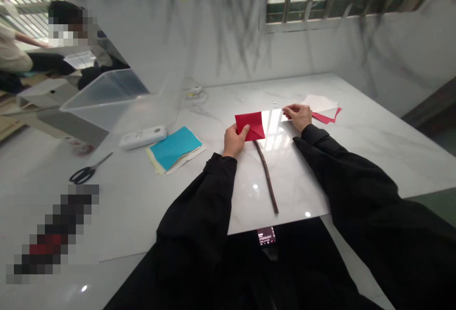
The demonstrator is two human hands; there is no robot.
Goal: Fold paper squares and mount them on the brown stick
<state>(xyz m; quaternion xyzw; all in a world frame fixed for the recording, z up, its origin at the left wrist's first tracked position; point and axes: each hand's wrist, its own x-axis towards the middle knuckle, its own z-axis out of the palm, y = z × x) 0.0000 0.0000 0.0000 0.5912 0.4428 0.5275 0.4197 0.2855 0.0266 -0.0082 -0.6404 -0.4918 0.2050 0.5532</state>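
Note:
Between the thumb and fingers of my left hand is a folded red paper, creased like a small envelope and held just above the table. My right hand is to its right, apart from it, with the fingertips pinched together; whatever they hold, if anything, is too small to make out. A thin brown stick lies on the table below the red paper, its upper end behind the paper. Beyond my right hand rest white paper pieces and red paper pieces, partly overlapping.
Blue paper lies on pale sheets at left, beside a white oblong device. Farther left are black scissors and a clear plastic bin. A cable sits near the wall. Two people are in the left background.

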